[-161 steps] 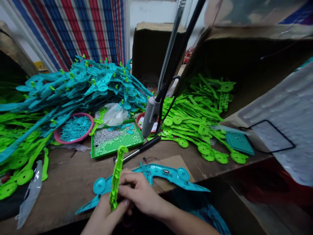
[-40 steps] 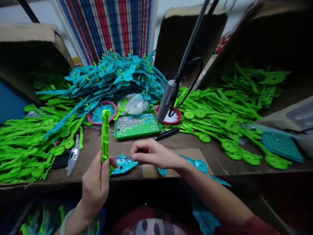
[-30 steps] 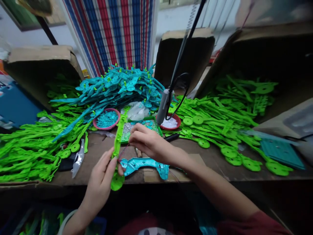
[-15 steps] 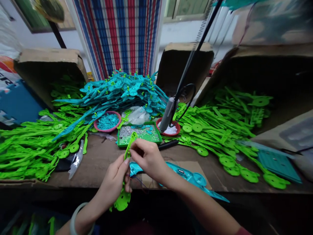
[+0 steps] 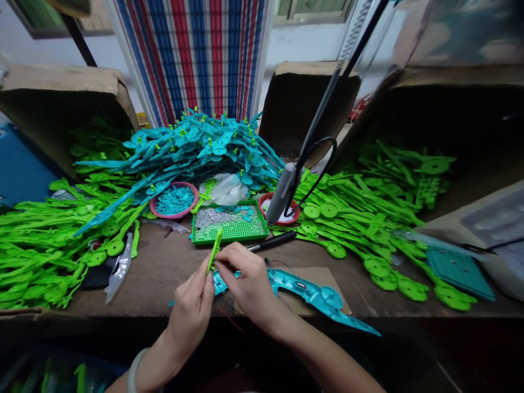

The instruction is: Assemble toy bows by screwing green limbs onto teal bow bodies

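My left hand (image 5: 191, 311) is closed around a thin green plastic piece (image 5: 214, 250) that sticks up and tilts toward the tray. My right hand (image 5: 245, 284) is closed beside it, fingertips pinching at the same green piece, over a teal plastic toy shell (image 5: 311, 295) lying on the wooden bench (image 5: 159, 267) near its front edge. Thin wires trail from the shell under my hands.
A green tray (image 5: 229, 224) of small screws sits behind my hands, with a pink bowl (image 5: 174, 201) of teal bits, a red bowl (image 5: 282, 210) and a hanging screwdriver (image 5: 286, 191). Teal parts (image 5: 196, 147) and green parts (image 5: 368, 202) are heaped around, between cardboard boxes (image 5: 311, 98).
The green piece has dropped lower and closer to the bench, and both hands have come together over the teal shell. The view has shifted slightly.
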`<state>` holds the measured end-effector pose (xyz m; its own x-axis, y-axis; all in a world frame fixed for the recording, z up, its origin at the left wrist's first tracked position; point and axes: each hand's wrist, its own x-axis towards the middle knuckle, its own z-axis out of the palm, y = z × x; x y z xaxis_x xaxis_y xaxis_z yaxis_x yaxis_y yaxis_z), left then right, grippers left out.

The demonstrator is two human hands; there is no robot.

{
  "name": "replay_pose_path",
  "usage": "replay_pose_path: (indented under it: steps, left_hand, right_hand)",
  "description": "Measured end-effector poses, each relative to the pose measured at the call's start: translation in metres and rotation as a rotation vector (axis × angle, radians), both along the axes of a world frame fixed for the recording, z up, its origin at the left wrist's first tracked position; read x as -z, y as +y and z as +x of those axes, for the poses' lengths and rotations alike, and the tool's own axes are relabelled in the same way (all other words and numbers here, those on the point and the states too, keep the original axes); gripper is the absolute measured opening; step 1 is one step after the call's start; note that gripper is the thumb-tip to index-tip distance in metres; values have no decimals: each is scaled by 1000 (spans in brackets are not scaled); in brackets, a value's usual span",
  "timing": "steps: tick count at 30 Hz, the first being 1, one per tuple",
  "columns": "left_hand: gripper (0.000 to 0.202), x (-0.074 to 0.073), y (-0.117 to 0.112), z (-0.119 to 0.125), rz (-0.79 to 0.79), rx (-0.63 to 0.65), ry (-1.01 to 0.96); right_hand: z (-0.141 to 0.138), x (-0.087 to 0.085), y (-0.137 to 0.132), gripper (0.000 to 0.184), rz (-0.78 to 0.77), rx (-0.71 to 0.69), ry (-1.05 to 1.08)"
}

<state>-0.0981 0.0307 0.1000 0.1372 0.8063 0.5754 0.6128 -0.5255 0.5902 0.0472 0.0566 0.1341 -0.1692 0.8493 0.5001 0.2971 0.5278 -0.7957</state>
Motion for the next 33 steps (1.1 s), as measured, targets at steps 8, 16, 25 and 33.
replay_pose_path:
  steps: [8,16,25,33]
  left_hand:
    - [41,-1,-8,3,-417,-90,-143]
    - [41,1,-18,8,-500,-98,-236]
    - [36,0,-29,20,-754,91,-440]
    - [31,5,-29,5,-491,204,-217]
  right_hand:
    - [6,10,1,16,-21,-88,-17]
    - [8,31,0,15,221,-93,-141]
    - [9,40,-8,7,-116,-58,320]
    - [14,34,-9,24,-661,-333,531]
